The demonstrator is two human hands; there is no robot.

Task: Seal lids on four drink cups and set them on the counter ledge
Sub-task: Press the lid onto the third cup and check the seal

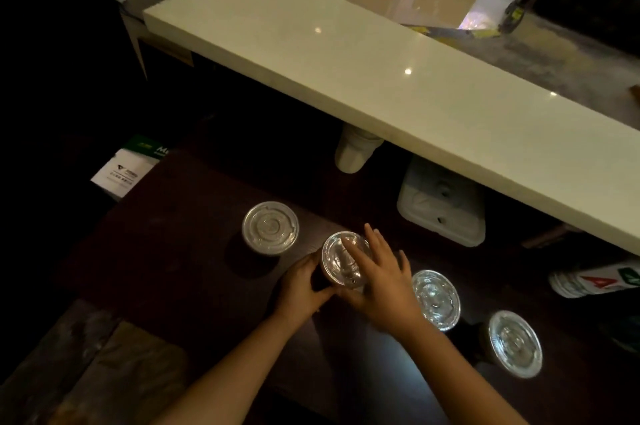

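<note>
Several dark drink cups with clear plastic lids stand in a row on a dark table (180,251). My left hand (301,289) grips the side of the second cup (337,263). My right hand (384,280) lies flat over that cup's lid, fingers spread, touching its right half. The far-left cup (270,227) stands alone with its lid on. Two more lidded cups (437,300) (515,343) stand to the right of my right hand. The pale counter ledge (346,78) runs diagonally above and behind the cups, bare along its near stretch.
Under the ledge sit a white container (356,152) and a white foam box (441,206). A stack of printed cups (595,280) lies at the right. A white-and-green carton (126,166) rests at the table's far left. Clear plastic bags (485,1) hang beyond the ledge.
</note>
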